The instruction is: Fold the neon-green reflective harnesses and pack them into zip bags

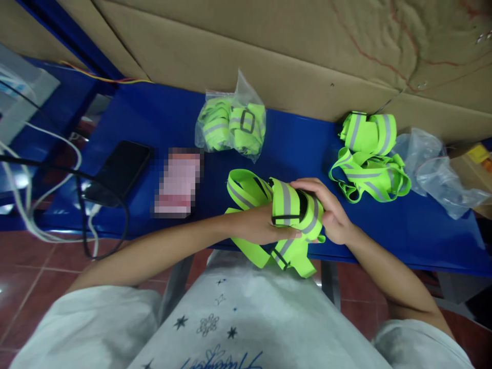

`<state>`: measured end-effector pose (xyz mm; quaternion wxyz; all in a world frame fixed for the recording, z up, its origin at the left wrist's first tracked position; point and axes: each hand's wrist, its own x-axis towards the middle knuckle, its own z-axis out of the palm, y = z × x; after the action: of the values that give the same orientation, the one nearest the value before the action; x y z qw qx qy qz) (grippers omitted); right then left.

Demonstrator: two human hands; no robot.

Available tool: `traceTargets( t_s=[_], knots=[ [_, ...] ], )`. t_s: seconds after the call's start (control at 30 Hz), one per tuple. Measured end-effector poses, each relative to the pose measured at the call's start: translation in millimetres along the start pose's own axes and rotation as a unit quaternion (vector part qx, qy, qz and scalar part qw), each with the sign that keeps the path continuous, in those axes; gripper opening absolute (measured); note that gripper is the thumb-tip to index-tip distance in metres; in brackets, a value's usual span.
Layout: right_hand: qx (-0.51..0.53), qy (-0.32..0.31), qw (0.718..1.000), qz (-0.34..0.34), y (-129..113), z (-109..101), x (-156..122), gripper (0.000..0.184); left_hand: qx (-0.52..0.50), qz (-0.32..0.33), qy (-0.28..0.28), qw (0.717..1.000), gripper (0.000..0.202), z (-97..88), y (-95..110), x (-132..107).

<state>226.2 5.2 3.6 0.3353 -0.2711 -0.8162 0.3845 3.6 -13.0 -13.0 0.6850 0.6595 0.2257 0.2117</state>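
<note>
Neon-yellow reflective strap (292, 207) gripped by both closed hands, left hand (261, 228), right hand (332, 212), seemingly folded.

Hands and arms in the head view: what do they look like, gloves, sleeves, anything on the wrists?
Both the left hand and right hand are bare: no gloves, rings or watch show. The forearms are uncovered. The left sleeve and right sleeve are short and whitish, covering only the upper arms; they belong to a T-shirt printed with small dark stars and blue script.
</note>
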Motion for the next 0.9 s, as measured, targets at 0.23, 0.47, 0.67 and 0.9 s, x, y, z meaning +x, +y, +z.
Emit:
traceTargets(
  t_s=[0.23, 0.47, 0.67, 0.9],
  knots=[
    [-0.099, 0.073, 0.990, -0.073, -4.6, 0.5, -2.1, 0.051, 0.066, 0.001, -0.026, 0.998, 0.036, 1.4, 3.8, -0.7],
    [-0.191, 0.039, 0.970, -0.144, -8.3, -4.2, -3.4, 0.069, 0.109, -0.050, -0.037, 0.992, 0.044, -0.2, 3.1, 0.3],
    [-0.237, -0.054, 0.954, -0.176, -12.2, -6.5, -2.4, 0.066, 0.142, -0.063, -0.043, 0.987, 0.059, -1.7, 7.7, -1.0],
    [-0.191, 0.082, 0.976, -0.066, -18.7, -1.7, -1.3, 0.051, 0.080, -0.084, 0.029, 0.993, 0.044, 1.2, -1.7, -0.9]
  ],
)
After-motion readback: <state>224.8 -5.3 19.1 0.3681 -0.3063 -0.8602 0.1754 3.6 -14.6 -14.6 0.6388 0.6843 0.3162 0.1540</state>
